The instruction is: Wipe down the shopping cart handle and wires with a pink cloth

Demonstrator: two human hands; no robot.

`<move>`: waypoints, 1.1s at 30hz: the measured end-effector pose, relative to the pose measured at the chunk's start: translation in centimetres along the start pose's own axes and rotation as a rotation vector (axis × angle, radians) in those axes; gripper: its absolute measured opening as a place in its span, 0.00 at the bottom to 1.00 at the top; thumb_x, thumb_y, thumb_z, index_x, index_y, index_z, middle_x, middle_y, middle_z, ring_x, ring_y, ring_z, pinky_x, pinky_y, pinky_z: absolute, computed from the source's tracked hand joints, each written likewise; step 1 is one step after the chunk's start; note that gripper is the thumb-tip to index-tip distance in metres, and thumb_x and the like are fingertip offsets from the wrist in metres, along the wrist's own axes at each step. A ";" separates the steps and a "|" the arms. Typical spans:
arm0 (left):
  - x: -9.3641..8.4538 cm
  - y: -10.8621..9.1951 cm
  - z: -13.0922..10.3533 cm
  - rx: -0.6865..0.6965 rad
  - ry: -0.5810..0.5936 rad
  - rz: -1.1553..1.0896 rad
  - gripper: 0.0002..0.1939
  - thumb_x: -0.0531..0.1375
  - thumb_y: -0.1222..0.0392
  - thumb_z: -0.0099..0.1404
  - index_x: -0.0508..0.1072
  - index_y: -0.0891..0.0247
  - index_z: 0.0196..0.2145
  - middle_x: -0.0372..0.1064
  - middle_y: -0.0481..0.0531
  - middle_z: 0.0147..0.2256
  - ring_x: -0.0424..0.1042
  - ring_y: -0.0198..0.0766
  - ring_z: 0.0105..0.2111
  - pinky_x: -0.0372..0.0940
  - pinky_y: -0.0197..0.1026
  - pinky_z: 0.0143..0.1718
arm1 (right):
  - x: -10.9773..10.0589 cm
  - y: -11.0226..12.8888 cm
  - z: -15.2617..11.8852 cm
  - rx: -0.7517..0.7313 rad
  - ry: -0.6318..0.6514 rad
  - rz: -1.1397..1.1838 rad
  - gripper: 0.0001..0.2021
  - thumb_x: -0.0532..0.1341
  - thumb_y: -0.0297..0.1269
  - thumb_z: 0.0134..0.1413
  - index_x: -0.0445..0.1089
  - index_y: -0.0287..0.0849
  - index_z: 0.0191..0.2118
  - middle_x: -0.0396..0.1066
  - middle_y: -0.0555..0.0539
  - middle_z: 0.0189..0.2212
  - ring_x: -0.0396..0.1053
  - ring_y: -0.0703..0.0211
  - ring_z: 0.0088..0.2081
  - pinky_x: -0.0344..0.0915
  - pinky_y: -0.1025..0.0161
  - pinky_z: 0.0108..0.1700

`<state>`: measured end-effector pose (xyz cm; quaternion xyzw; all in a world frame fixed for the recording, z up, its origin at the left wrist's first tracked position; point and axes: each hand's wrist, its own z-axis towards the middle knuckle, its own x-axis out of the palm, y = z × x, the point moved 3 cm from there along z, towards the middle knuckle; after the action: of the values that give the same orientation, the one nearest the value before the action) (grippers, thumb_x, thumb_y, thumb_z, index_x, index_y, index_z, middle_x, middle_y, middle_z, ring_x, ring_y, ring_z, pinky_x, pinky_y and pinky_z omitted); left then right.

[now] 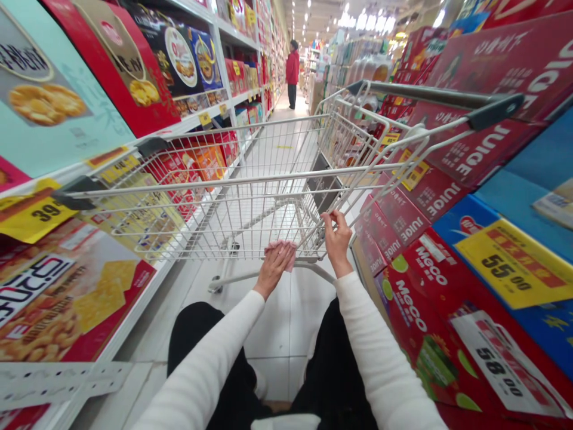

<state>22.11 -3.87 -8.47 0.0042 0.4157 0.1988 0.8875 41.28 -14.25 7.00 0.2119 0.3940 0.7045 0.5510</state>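
Note:
An empty wire shopping cart (250, 185) stands sideways in front of me, its dark handle (430, 94) at the upper right. My left hand (276, 266) presses a pink cloth (289, 254) against the lower wires of the basket's near side. Thumb and fingers of my right hand (338, 236) are closed around a wire near the lower right corner of the basket. A dark panel (323, 182) hangs inside the cart, beyond my right hand.
Shelves with boxed snacks (27, 298) line the left side. Stacked red drink cartons (412, 298) rise close on the right. Farther down the aisle stands a person in a red jacket (292, 67). A cart wheel (215, 285) rests on the tiled floor (273, 325).

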 end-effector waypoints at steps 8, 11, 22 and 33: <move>-1.7 1.4 2.0 -0.020 -0.193 0.004 0.29 0.50 0.70 0.76 0.59 0.61 0.72 0.65 0.60 0.66 0.50 0.48 0.73 0.57 0.56 0.72 | 0.0 -0.1 0.0 -0.053 -0.016 -0.052 0.17 0.57 0.54 0.66 0.71 0.44 0.40 0.78 0.46 0.34 0.75 0.56 0.37 0.68 0.58 0.46; -2.1 2.7 3.5 -0.094 -0.246 0.021 0.28 0.51 0.68 0.76 0.59 0.58 0.71 0.63 0.60 0.67 0.47 0.52 0.74 0.52 0.62 0.73 | -0.1 -0.1 -0.2 -0.068 -0.014 -0.067 0.17 0.57 0.54 0.66 0.71 0.45 0.40 0.78 0.47 0.35 0.74 0.56 0.38 0.67 0.59 0.45; -5.9 2.0 1.2 -0.097 -0.391 0.033 0.35 0.50 0.71 0.75 0.48 0.57 0.75 0.57 0.56 0.71 0.46 0.44 0.74 0.57 0.50 0.72 | -0.2 -0.1 -0.7 -0.049 -0.013 -0.080 0.18 0.56 0.54 0.66 0.71 0.44 0.40 0.77 0.47 0.33 0.72 0.56 0.37 0.66 0.59 0.44; -14.7 4.6 15.9 -0.307 -0.555 -0.042 0.30 0.47 0.68 0.75 0.57 0.58 0.72 0.50 0.56 0.73 0.36 0.49 0.76 0.44 0.63 0.75 | -0.6 1.2 -1.5 0.006 -0.044 -0.090 0.18 0.55 0.54 0.67 0.72 0.44 0.40 0.77 0.44 0.35 0.73 0.53 0.40 0.66 0.55 0.49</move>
<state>23.77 -2.38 13.51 -0.0844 0.1229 0.2323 0.9612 39.59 -15.36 7.09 0.2109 0.3932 0.6729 0.5900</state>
